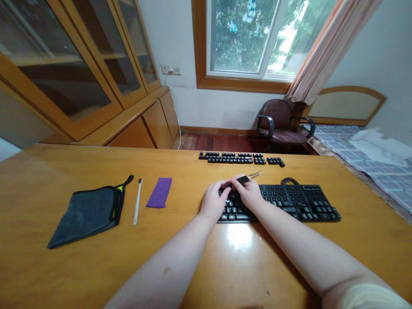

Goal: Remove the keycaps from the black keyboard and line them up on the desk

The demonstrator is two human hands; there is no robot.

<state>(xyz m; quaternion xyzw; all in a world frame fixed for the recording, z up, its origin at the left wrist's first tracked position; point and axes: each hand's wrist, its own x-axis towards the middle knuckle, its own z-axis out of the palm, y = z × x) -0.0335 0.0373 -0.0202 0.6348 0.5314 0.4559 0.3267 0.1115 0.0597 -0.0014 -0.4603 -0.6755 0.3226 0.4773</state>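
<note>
A black keyboard (289, 201) lies in front of me, its upper rows showing bare switches and its lower rows still capped. My right hand (247, 194) is closed on a keycap puller (243, 179), a black handle with thin wire ends pointing up and to the right. Over the keyboard's upper left corner, my left hand (215, 199) is curled with thumb and fingers together. Its fingertips meet those of the right hand; whatever they pinch is too small and hidden to make out. Behind the keyboard, removed black keycaps (230, 159) stand in rows.
To the left lie a purple cloth (159, 193), a white toothbrush (137, 201) and a folded dark grey cloth (90, 210). The keyboard's coiled cable (289, 181) rests behind it. Beyond the wooden desk (180, 257) stands an office chair (280, 122).
</note>
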